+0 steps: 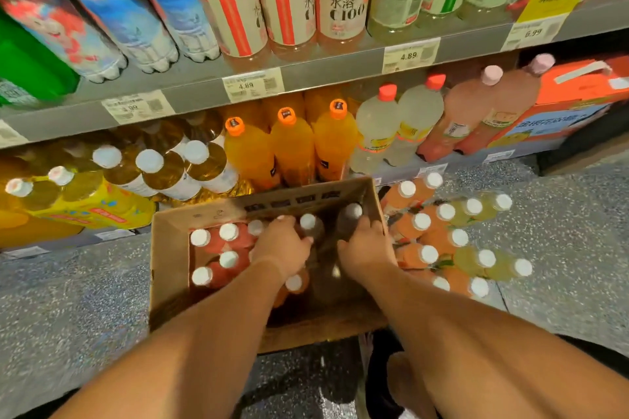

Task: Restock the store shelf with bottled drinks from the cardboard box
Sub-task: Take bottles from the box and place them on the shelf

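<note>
Two bare arms reach down into the cardboard box (170, 248). Past the hands stands the store shelf (306, 71). The left hand (284, 248) and right hand (366, 248) each curl around a white-capped bottle (308, 222) inside the box.

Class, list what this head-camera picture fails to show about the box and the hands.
- Head view: the left hand and right hand hide the bottles beneath them inside the cardboard box; neither grip is visible.
- The forearms cover the box's near side.
- Price tags: small print blurred.
</note>
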Demonstrator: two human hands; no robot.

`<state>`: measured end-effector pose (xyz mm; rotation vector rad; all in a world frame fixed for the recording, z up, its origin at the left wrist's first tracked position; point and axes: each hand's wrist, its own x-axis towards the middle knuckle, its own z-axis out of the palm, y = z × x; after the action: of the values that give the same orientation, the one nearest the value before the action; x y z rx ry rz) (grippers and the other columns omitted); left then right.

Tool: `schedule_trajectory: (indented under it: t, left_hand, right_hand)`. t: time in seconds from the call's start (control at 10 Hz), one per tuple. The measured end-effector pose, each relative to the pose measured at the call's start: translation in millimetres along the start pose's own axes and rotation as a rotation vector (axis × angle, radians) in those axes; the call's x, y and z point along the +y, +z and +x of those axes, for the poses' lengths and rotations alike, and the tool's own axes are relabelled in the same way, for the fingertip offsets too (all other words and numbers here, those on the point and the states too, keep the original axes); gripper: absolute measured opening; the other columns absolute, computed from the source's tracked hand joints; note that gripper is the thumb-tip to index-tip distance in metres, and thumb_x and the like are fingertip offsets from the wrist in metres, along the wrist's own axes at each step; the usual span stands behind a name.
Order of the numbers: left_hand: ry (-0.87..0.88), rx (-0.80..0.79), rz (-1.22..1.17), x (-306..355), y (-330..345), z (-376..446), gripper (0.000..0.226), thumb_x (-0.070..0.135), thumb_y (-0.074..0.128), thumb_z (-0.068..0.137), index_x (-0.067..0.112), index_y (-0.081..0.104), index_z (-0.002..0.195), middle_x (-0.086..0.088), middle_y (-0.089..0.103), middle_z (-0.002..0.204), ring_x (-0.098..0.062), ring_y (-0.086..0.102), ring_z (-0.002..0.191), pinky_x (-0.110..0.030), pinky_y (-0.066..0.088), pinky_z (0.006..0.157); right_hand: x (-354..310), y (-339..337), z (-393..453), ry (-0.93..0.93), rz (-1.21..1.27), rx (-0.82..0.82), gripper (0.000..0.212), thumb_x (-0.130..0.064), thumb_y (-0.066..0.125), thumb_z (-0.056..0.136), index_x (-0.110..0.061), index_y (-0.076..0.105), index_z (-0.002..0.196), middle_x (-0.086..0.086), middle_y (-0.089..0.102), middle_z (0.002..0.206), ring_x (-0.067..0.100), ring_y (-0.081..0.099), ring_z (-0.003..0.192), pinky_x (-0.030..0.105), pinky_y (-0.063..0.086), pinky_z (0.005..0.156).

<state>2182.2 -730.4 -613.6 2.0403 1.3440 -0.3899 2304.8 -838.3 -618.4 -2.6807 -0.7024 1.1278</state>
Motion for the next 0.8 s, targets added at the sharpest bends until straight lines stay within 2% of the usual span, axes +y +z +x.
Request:
schedule_trajectory:
  t: [0.1, 0.2, 0.3, 0.4, 0.5, 0.6, 0.7, 0.8]
  left_hand:
    - [-0.004, -0.046, 0.012, -0.3, 20.4, 28.6, 0.037, 0.046, 0.056, 0.085, 0.027, 0.059, 0.118, 0.000, 0.062, 0.118, -0.024, 0.059, 0.107, -0.043, 0.050, 0.094]
    - [-0.035, -0.042, 0.042, -1.7, 38.1, 52.7, 0.049, 0.047, 0.056, 0.085, 0.028, 0.052, 0.130, -0.003, 0.057, 0.129, -0.026, 0.053, 0.119, -0.041, 0.045, 0.101]
    - [-0.032, -0.104, 0.104, -3.0, 51.8, 73.8, 0.062, 0.036, 0.057, 0.091, 0.024, 0.035, 0.147, -0.010, 0.041, 0.147, -0.031, 0.036, 0.137, -0.041, 0.032, 0.111]
    - [0.015, -0.186, 0.084, -5.0, 65.8, 96.0, 0.060, 0.034, 0.052, 0.095, 0.032, 0.029, 0.150, -0.009, 0.031, 0.155, -0.030, 0.031, 0.141, -0.038, 0.028, 0.111]
    - [0.028, -0.262, 0.076, -10.8, 77.7, 111.2, 0.053, 0.041, 0.046, 0.097, 0.036, 0.033, 0.148, -0.007, 0.029, 0.158, -0.030, 0.031, 0.142, -0.039, 0.027, 0.113]
    - [0.070, -0.268, 0.092, -13.0, 88.5, 115.4, 0.049, 0.030, 0.047, 0.098, 0.028, 0.038, 0.146, -0.005, 0.036, 0.154, -0.029, 0.030, 0.141, -0.044, 0.029, 0.116]
    - [0.089, -0.212, 0.096, -12.5, 99.8, 115.0, 0.039, 0.025, 0.045, 0.098, 0.027, 0.046, 0.137, -0.004, 0.045, 0.144, -0.028, 0.035, 0.136, -0.048, 0.032, 0.112]
    - [0.076, -0.150, 0.095, -9.6, 104.0, 110.2, 0.029, 0.028, 0.044, 0.098, 0.028, 0.054, 0.125, -0.008, 0.046, 0.135, -0.031, 0.041, 0.128, -0.051, 0.037, 0.107]
  right_hand:
    - [-3.0, 12.2, 30.9, 0.028, -0.003, -0.037, 0.062, -0.031, 0.052, 0.093, -0.012, 0.028, 0.147, 0.013, 0.040, 0.140, 0.034, 0.049, 0.124, 0.043, 0.043, 0.099]
    - [-9.5, 26.3, 56.9, 0.036, 0.004, -0.041, 0.060, -0.023, 0.049, 0.094, -0.007, 0.025, 0.147, 0.018, 0.039, 0.141, 0.035, 0.048, 0.123, 0.042, 0.042, 0.097]
    - [-11.9, 40.1, 84.7, 0.003, -0.051, -0.076, 0.062, -0.024, 0.040, 0.097, -0.012, 0.016, 0.152, 0.019, 0.030, 0.149, 0.034, 0.042, 0.130, 0.043, 0.040, 0.102]
    - [-12.4, 49.5, 105.8, -0.011, -0.048, -0.083, 0.058, -0.023, 0.040, 0.098, -0.016, 0.021, 0.152, 0.017, 0.034, 0.145, 0.036, 0.042, 0.129, 0.043, 0.039, 0.100]
    - [-7.5, 59.3, 118.6, 0.003, -0.005, -0.069, 0.053, -0.018, 0.042, 0.097, -0.014, 0.032, 0.148, 0.018, 0.031, 0.146, 0.039, 0.039, 0.128, 0.041, 0.038, 0.095]
    - [0.3, 69.9, 130.8, 0.010, -0.031, -0.028, 0.048, -0.025, 0.039, 0.100, -0.012, 0.034, 0.146, 0.010, 0.036, 0.145, 0.035, 0.045, 0.122, 0.033, 0.031, 0.079]
    - [4.5, 73.0, 138.8, -0.070, -0.159, -0.049, 0.047, -0.026, 0.038, 0.102, -0.011, 0.034, 0.147, 0.008, 0.035, 0.146, 0.033, 0.042, 0.125, 0.032, 0.028, 0.079]
    - [-1.7, 65.8, 135.8, -0.103, -0.155, -0.024, 0.045, -0.023, 0.039, 0.102, -0.011, 0.036, 0.145, 0.010, 0.037, 0.145, 0.032, 0.043, 0.123, 0.029, 0.026, 0.076]
